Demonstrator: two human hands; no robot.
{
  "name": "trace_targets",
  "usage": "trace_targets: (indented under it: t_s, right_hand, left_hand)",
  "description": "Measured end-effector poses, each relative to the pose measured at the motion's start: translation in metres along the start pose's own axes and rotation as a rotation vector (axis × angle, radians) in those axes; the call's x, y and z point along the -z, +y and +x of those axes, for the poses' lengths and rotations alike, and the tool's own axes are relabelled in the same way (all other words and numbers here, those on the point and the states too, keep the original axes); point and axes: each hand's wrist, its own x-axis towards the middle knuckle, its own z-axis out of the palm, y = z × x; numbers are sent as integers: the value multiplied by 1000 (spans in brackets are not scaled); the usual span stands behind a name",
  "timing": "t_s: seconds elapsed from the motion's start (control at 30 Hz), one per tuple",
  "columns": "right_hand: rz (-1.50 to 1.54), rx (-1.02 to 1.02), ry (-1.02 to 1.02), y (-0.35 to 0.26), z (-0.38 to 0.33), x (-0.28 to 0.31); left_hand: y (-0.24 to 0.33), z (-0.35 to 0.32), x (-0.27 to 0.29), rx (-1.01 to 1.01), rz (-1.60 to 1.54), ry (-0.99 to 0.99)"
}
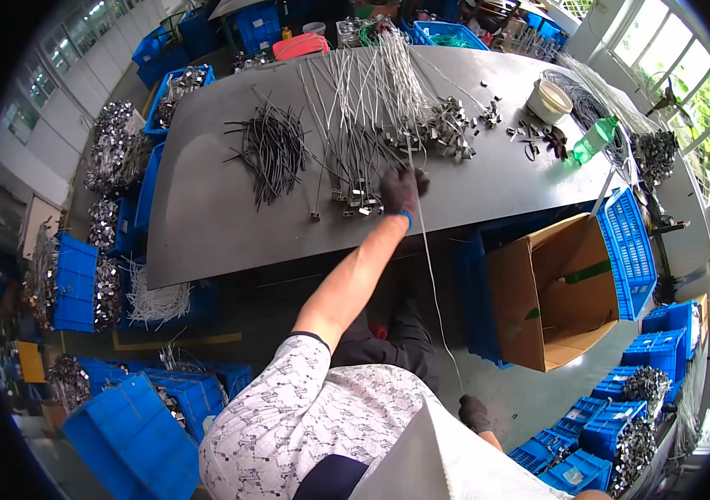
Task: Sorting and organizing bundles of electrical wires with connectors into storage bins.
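Note:
My left hand [401, 191], in a dark glove with a blue band at the wrist, is closed on a long thin pale cable [428, 250] above the table's near edge. From there the cable hangs down in a gentle curve to my right hand [474, 412], also dark-gloved, low at my right side. Its fingers look closed at the cable's lower end, though they are small in view. Left of my left hand lie cables with metal end clips [359, 198]. A bundle of white cables [401, 75] stretches to the table's far edge, and metal clips [450, 125] are heaped beside it.
On the grey table [196, 225] lies a pile of short black tubes [271, 154]. A white tub [549, 102] and a green bottle [595, 140] stand at the right. An open cardboard box [517, 308] sits below the near edge. Blue crates [134, 442] of metal parts surround me.

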Motion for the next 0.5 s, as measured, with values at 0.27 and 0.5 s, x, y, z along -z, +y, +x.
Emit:
trace_targets:
  t_s: [0.27,0.5]
  right_hand:
    - [-51,-65,-85,29,0,-5]
    - [-67,-2,-77,31,4,-10]
  left_hand:
    - [32,26,33,-347,83,97]
    - [12,15,94,259,620,-578]
